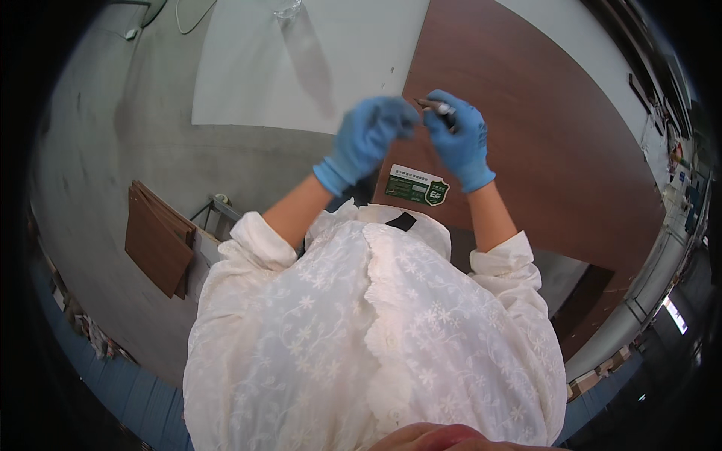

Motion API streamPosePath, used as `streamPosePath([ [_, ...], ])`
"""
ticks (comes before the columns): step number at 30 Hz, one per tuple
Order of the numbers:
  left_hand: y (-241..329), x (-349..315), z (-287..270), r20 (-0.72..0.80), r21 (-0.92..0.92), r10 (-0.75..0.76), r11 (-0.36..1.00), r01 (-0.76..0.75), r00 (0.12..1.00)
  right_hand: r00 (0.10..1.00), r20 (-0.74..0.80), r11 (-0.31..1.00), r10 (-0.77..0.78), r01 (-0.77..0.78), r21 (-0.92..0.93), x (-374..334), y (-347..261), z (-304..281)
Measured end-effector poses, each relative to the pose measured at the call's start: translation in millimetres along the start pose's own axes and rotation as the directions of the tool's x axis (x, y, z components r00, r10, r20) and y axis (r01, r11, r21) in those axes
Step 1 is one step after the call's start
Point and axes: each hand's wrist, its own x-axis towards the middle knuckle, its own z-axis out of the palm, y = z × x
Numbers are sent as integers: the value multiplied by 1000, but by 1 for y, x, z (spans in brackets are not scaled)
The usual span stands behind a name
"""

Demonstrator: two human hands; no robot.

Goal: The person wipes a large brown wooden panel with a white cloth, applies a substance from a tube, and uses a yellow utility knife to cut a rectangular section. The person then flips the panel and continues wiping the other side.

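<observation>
My right hand (pixel 460 139), in a blue glove, is closed round a slim pen-like tool (pixel 440 107) with a brownish tip and a black-and-white body; its exact kind is not clear. Close beside the tip is my left hand (pixel 368 135), also in a blue glove, its fingers bent and smeared by motion. Whether it holds anything does not show. Both hands are raised over the left edge of a large reddish-brown board (pixel 541 120). Just below them, a green-and-white label (pixel 416 186) lies on the board near its edge.
A white sheet (pixel 248 75) lies at the upper left, with a clear glass-like object (pixel 287 9) at its far end. Several brown panels (pixel 158 237) lean at the left, beside a metal frame (pixel 219 207). Cluttered shelving (pixel 677 158) lines the far right.
</observation>
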Motion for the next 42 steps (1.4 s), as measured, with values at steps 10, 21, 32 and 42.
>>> streamPosePath([
  [10,-103,71,-107,-328,933,346,264,245,879,906,277,930,321,-357,89,56,73,3],
  [21,-104,69,-107,-333,934,333,243,261,882,876,385,955,292,-284,-78,83,85,6],
  [32,-101,68,-105,-332,936,319,226,269,888,905,385,980,180,-129,-153,94,95,12],
  [42,-111,66,-107,-324,937,323,240,254,889,984,-178,894,11,70,443,149,84,-14],
])
